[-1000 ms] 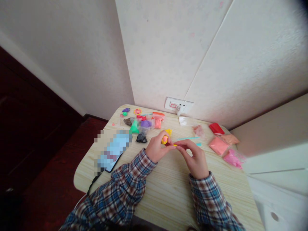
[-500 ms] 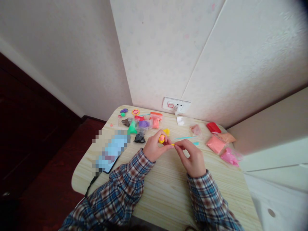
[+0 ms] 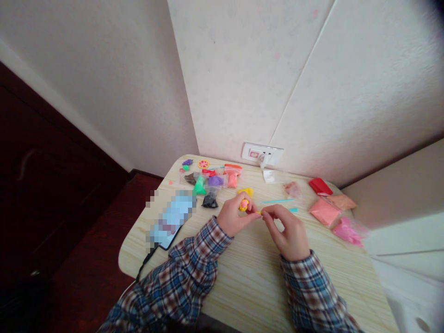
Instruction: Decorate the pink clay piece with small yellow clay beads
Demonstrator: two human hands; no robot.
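Left hand: we see the left hand (image 3: pixel 236 216) mostly closed, its fingers curled around the ball, thumb and a fingertip together at the yellow bit.
Ball: yellow with a pink middle, the ball (image 3: pixel 243 205) sits within the left fingers, pink part facing up.
Yellow bit: we find the yellow bit (image 3: pixel 258 213) thin and small, between the fingertips of both hands, above the tabletop (image 3: pixel 249 282).
Right hand: thumb and forefinger of the right hand (image 3: pixel 287 231) are pinched together on the bit's other end; how the remaining fingers lie we cannot fully tell.
Just beyond: we see a yellow bag (image 3: pixel 245 192) behind the left hand, and a thin blue stick (image 3: pixel 277 201) behind the right.
Left of the hands: a black bag (image 3: pixel 210 200), then a green bag (image 3: pixel 200 185) and a purple bag (image 3: pixel 216 181) close together; nearer us, a phone (image 3: pixel 169 224) with its screen blurred out.
Right of the hands: we see a red packet (image 3: pixel 320 187), a coral bag (image 3: pixel 324 212) and a pink bag (image 3: pixel 348 231) grouped near the edge.
Far left corner: purple grapes (image 3: pixel 188 162) beside a round red-and-yellow disc (image 3: pixel 203 164).
Wall: a socket (image 3: pixel 262 154) with a plug in it, just above the back edge.
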